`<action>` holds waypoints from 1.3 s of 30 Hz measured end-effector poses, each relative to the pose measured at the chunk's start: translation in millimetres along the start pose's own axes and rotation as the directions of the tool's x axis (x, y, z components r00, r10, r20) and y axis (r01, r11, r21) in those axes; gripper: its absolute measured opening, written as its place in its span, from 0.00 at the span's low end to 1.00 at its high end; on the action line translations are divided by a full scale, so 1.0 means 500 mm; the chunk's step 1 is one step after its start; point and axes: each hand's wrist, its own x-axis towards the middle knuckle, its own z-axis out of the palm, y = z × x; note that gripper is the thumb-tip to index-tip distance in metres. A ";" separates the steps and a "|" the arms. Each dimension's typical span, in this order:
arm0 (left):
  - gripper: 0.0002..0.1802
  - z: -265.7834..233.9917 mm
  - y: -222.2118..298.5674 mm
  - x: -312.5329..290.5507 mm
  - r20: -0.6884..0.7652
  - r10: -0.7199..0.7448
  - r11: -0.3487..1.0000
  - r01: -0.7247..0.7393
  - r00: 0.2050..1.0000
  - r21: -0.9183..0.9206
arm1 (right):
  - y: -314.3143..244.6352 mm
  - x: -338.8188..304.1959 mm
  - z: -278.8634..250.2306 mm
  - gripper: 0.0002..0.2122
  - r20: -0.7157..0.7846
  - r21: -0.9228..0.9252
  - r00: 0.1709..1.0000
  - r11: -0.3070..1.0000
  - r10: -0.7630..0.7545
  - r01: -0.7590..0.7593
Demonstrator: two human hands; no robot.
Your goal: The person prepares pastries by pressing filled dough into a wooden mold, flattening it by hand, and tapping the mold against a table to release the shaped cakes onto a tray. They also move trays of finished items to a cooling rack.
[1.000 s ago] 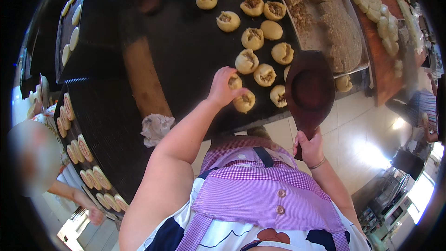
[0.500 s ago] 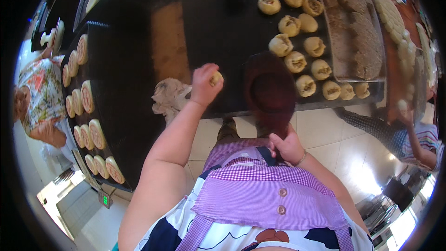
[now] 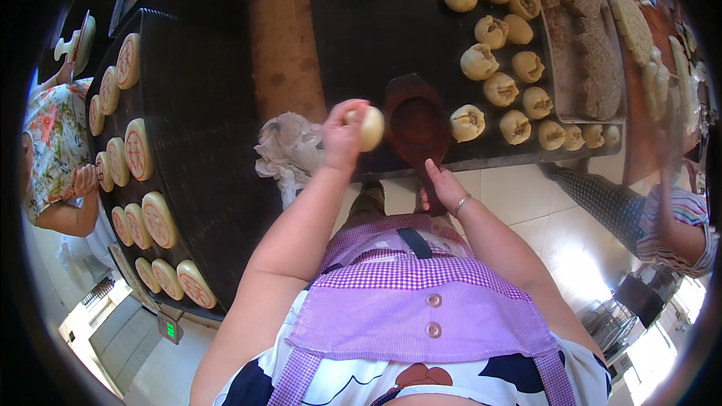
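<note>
My left hand [image 3: 343, 139] is closed around a pale, smooth dough ball [image 3: 372, 128], held just left of a dark wooden cake mould [image 3: 412, 92]. The mould is paddle-shaped, with a round hollow facing up. My right hand [image 3: 447, 188] grips its handle below, while its head lies over the front edge of the dark worktop [image 3: 376, 30]. Right of the mould sit several filled dough balls [image 3: 479, 62], most with gaping tops showing brown filling. A crumpled whitish plastic bag or cloth [image 3: 284, 149] lies by my left wrist.
Round cakes with red stamps [image 3: 138, 149] stand in rows on the left. A metal tray [image 3: 553, 68] of brown filling and pale dough pieces [image 3: 630, 26] are at right. A person [image 3: 60, 146] works at far left, another [image 3: 673, 225] at far right. A green-lit display [image 3: 170, 328] shows lower left.
The mould has swung left, and its hollow shows more clearly. My left hand has brought the dough ball right, close beside it. The right hand has moved up on the handle.
</note>
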 end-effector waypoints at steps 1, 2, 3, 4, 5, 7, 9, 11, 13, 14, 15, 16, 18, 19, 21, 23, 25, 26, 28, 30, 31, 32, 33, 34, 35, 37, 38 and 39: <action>0.07 0.026 0.010 0.001 0.118 0.156 0.982 -0.167 0.981 0.090 | 0.013 0.023 -0.003 0.31 0.011 -0.008 0.997 0.997 0.072 -0.072; 0.06 0.060 0.045 0.003 0.229 0.322 0.908 -0.368 0.919 0.202 | 0.023 0.036 -0.005 0.33 0.016 -0.010 0.989 0.989 0.144 -0.144; 0.07 0.083 0.071 0.003 0.356 0.417 0.774 -0.532 0.836 0.344 | 0.025 0.038 -0.001 0.35 0.012 -0.029 0.990 0.990 0.142 -0.141; 0.09 0.104 0.059 0.006 0.439 0.472 0.695 -0.629 0.764 0.347 | 0.027 0.040 0.010 0.36 0.006 -0.047 0.990 0.989 0.139 -0.138; 0.12 0.119 0.042 0.009 0.520 0.512 0.611 -0.716 0.683 0.339 | 0.030 0.042 0.017 0.37 0.001 -0.063 0.990 0.988 0.140 -0.140; 0.14 0.127 0.008 0.008 0.642 0.495 0.518 -0.792 0.586 0.325 | 0.029 0.041 0.019 0.37 0.020 -0.087 0.985 0.982 0.173 -0.170; 0.14 0.137 -0.010 0.011 0.716 0.469 0.444 -0.839 0.517 0.315 | 0.033 0.040 0.019 0.37 0.037 -0.101 0.976 0.973 0.214 -0.209; 0.14 0.142 -0.015 0.030 0.744 0.463 0.370 -0.868 0.482 0.332 | 0.029 0.046 0.017 0.41 0.043 -0.085 0.965 0.964 0.258 -0.253; 0.16 0.148 -0.019 0.023 0.744 0.456 0.376 -0.863 0.489 0.337 | 0.035 0.049 0.017 0.43 0.015 -0.083 0.972 0.969 0.235 -0.233; 0.17 0.156 -0.017 0.022 0.734 0.470 0.379 -0.863 0.490 0.334 | 0.094 0.101 -0.002 0.45 -0.028 -0.200 0.985 0.964 0.173 -0.175; 0.18 0.159 -0.014 0.021 0.719 0.482 0.386 -0.858 0.501 0.339 | 0.083 0.091 0.001 0.45 0.015 -0.159 0.984 0.971 0.180 -0.176; 0.24 0.146 -0.005 0.018 0.740 0.165 0.618 -0.653 0.652 0.437 | 0.070 0.078 0.004 0.44 0.058 -0.120 0.981 0.977 0.186 -0.178; 0.28 0.184 0.058 0.008 0.682 0.192 0.408 -0.689 0.706 0.599 | 0.069 0.078 0.001 0.44 0.125 -0.029 0.973 0.981 0.194 -0.192; 0.31 0.204 0.076 0.005 0.655 0.210 0.292 -0.686 0.725 0.666 | 0.086 0.094 -0.002 0.43 0.150 0.021 0.970 0.980 0.193 -0.199; 0.37 0.210 0.058 0.002 0.688 0.115 0.327 -0.682 0.716 0.654 | 0.087 0.104 -0.005 0.43 0.182 0.027 0.969 0.984 0.167 -0.175; 0.38 0.186 0.051 -0.024 0.694 0.136 0.380 -0.684 0.707 0.623 | 0.095 0.105 -0.007 0.42 0.189 -0.038 0.974 0.992 0.124 -0.119; 0.36 0.154 0.014 -0.041 0.648 0.248 0.303 -0.693 0.720 0.654 | 0.080 0.090 -0.005 0.31 0.182 0.026 0.966 0.981 0.182 -0.190; 0.33 0.145 0.009 -0.041 0.657 0.219 0.298 -0.690 0.722 0.659 | 0.071 0.089 -0.001 0.31 0.181 0.060 0.968 0.981 0.172 -0.186; 0.27 0.140 -0.008 -0.042 0.665 0.212 0.318 -0.694 0.716 0.646 | 0.056 0.075 0.002 0.31 0.178 0.120 0.969 0.974 0.170 -0.193; 0.22 0.147 -0.019 -0.036 0.661 0.266 0.363 -0.708 0.701 0.605 | 0.080 0.094 -0.008 0.34 0.208 0.094 0.963 0.976 0.174 -0.196; 0.21 0.147 -0.021 -0.033 0.664 0.296 0.360 -0.724 0.686 0.588 | 0.094 0.102 -0.010 0.37 0.222 0.082 0.959 0.977 0.176 -0.198; 0.19 0.147 -0.024 -0.029 0.663 0.330 0.358 -0.739 0.672 0.571 | 0.087 0.097 -0.010 0.37 0.217 0.086 0.966 0.983 0.140 -0.162; 0.17 0.148 -0.027 -0.025 0.661 0.363 0.355 -0.753 0.657 0.554 | 0.079 0.089 -0.008 0.37 0.212 0.091 0.972 0.988 0.104 -0.126; 0.16 0.149 -0.034 -0.021 0.667 0.386 0.352 -0.770 0.637 0.532 | 0.075 0.084 -0.006 0.37 0.206 0.095 0.976 0.991 0.069 -0.090; 0.16 0.151 -0.041 -0.017 0.672 0.412 0.346 -0.788 0.615 0.508 | 0.076 0.085 -0.006 0.37 0.193 0.071 0.979 0.994 0.068 -0.083; 0.15 0.149 -0.049 -0.012 0.685 0.426 0.353 -0.806 0.591 0.476 | 0.080 0.088 -0.007 0.37 0.167 0.022 0.984 0.997 0.067 -0.072; 0.15 0.148 -0.050 -0.009 0.693 0.418 0.365 -0.807 0.588 0.465 | 0.077 0.085 -0.007 0.37 0.166 0.027 0.984 0.997 0.068 -0.074; 0.15 0.146 -0.049 -0.008 0.701 0.409 0.377 -0.808 0.585 0.454 | 0.074 0.082 -0.006 0.37 0.165 0.033 0.984 0.997 0.069 -0.076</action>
